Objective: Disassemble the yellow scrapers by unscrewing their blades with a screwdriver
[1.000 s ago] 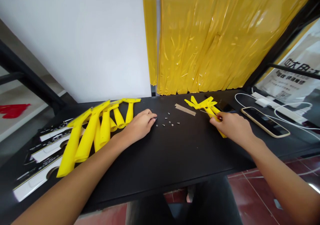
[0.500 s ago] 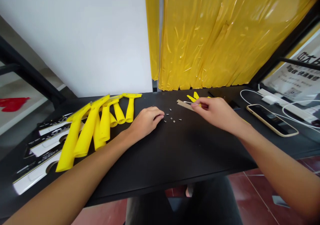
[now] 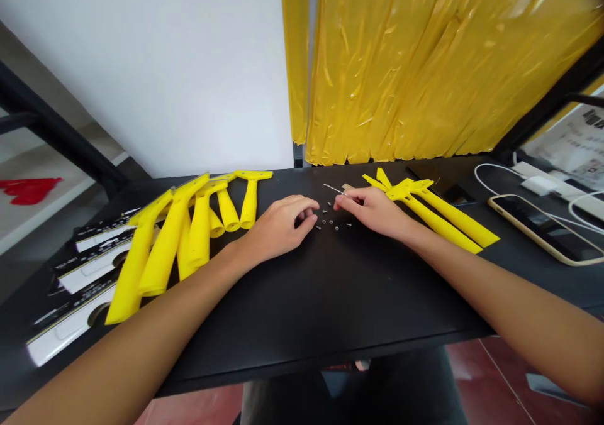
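Although both forearms are stretched across the black tabletop [image 3: 330,299], the hands are kept close together near its far edge. A thin metal rod [image 3: 336,189] is pinched between the thumb and fingers of the right hand [image 3: 372,212], with its tip pointed up and to the left, clear of the table. The left hand [image 3: 278,225] is held loosely curled, with nothing seen in its grip, and its fingertips [image 3: 309,219] are placed just beside a small scatter of tiny screws [image 3: 330,216], which are spread on the table between the two hands. Yellow plastic handles [image 3: 201,236] are heaped to the left of the left hand, and white packaging cards [image 3: 80,312] are laid beside them. More yellow handles [image 3: 434,214] are laid just past the right hand, while a smartphone [image 3: 542,230] is placed further right, near a white power strip [image 3: 542,186].
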`<state>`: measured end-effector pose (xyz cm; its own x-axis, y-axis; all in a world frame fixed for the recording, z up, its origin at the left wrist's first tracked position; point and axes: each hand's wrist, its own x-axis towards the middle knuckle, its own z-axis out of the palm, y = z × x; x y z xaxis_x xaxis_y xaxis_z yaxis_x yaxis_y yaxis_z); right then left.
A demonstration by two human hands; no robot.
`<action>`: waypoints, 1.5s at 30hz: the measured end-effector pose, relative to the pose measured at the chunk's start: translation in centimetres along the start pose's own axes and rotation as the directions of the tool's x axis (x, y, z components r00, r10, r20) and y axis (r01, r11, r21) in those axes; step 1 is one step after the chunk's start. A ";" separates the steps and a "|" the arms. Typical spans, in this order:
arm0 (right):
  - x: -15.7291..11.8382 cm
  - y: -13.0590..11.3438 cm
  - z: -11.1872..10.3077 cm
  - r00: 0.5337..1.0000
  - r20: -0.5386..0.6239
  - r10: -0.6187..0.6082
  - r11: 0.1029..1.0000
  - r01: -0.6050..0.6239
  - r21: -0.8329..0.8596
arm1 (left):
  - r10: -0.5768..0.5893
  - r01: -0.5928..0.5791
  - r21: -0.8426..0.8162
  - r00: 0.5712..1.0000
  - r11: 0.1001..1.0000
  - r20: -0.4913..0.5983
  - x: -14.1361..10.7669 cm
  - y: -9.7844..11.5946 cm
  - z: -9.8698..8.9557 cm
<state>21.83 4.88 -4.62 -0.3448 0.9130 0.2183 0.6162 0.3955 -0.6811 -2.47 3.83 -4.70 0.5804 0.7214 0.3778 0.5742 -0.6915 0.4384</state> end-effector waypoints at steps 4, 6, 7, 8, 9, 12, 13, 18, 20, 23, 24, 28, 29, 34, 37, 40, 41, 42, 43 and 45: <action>0.1 -0.1 -0.2 0.998 0.018 -0.063 0.997 0.062 0.053 | -0.004 -0.010 0.092 0.989 0.996 0.148 -0.3 -0.5 -1.1; 0.2 0.1 -0.1 0.991 0.024 -0.129 0.990 0.127 0.057 | -0.002 -0.012 0.095 0.989 0.995 0.148 -0.2 -0.8 -1.1; 0.3 0.2 0.0 0.987 0.030 -0.156 0.987 0.155 0.050 | -0.002 -0.009 0.085 0.992 0.996 0.129 -0.1 -0.9 -0.8; 0.4 0.3 0.1 0.984 0.039 -0.176 0.984 0.175 0.040 | -0.005 -0.003 0.070 0.995 0.998 0.104 0.1 -1.0 -0.5; 0.5 0.4 0.1 0.982 0.049 -0.185 0.983 0.184 0.030 | -0.009 0.005 0.052 0.997 0.999 0.074 0.2 -0.9 -0.1; 0.6 0.5 0.3 0.985 0.060 -0.161 0.987 0.160 0.019 | -0.036 0.036 0.003 0.999 0.999 -0.001 0.7 -0.3 1.2; 0.6 0.5 0.4 0.988 0.058 -0.145 0.989 0.145 0.019 | -0.046 0.045 -0.006 0.999 0.999 -0.013 0.8 0.0 1.5; 0.3 0.2 0.3 0.998 -0.036 -0.054 0.995 0.057 0.083 | -0.075 0.106 0.147 0.975 0.983 -0.208 0.6 1.0 0.2; 0.1 0.0 0.1 0.992 -0.128 0.013 0.987 0.008 0.160 | -0.119 0.233 0.352 0.941 0.907 -0.318 0.3 0.4 -1.4; 0.1 0.1 -0.5 0.969 -0.221 0.109 0.962 -0.046 0.271 | -0.269 0.416 0.548 0.905 0.726 -0.330 -0.2 -1.2 -3.3; 0.1 0.2 -0.7 0.966 -0.224 0.126 0.954 -0.056 0.295 | -0.338 0.450 0.580 0.893 0.679 -0.297 -0.3 -1.7 -3.7; 0.2 0.5 -0.9 0.972 -0.199 0.126 0.946 -0.057 0.320 | -0.454 0.474 0.573 0.870 0.669 -0.191 -0.8 -2.4 -4.2; 0.1 0.4 -0.9 0.973 -0.199 0.117 0.946 -0.048 0.321 | -0.440 0.468 0.550 0.877 0.692 -0.193 -0.8 -2.4 -4.3; -0.4 -0.6 -0.7 0.976 -0.195 0.102 0.920 -0.018 0.391 | -0.493 0.529 0.165 0.843 0.833 -0.215 -0.6 -1.8 -4.8; -0.8 -1.5 -0.8 0.970 -0.204 0.130 0.870 -0.013 0.492 | -0.592 0.551 -0.326 0.805 0.768 -0.033 -0.1 -0.5 -5.1; -1.1 -2.1 -0.8 0.966 -0.226 0.122 0.847 0.017 0.531 | -0.552 0.487 -0.663 0.823 0.568 0.132 0.2 1.2 -5.2; -1.2 -2.2 -0.8 0.964 -0.243 0.111 0.847 0.037 0.530 | -0.538 0.477 -0.734 0.823 0.484 0.180 0.2 1.7 -5.2; -1.2 -2.3 -0.7 0.961 -0.258 0.102 0.842 0.055 0.536 | -0.515 0.471 -0.786 0.825 0.401 0.232 0.2 2.2 -5.1; -1.2 -2.3 -0.7 0.958 -0.271 0.096 0.828 0.074 0.555 | -0.487 0.464 -0.825 0.829 0.324 0.275 0.2 2.5 -5.0; -1.1 -2.3 -0.5 0.955 -0.281 0.099 0.779 0.102 0.619 | -0.432 0.445 -0.874 0.839 0.195 0.331 0.1 3.0 -4.9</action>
<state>21.18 2.99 -2.96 -0.0691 0.9387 0.3378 0.0065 0.3391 -0.9407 -3.52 1.96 0.64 0.4298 0.8916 -0.1424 -0.1342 0.2190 0.9664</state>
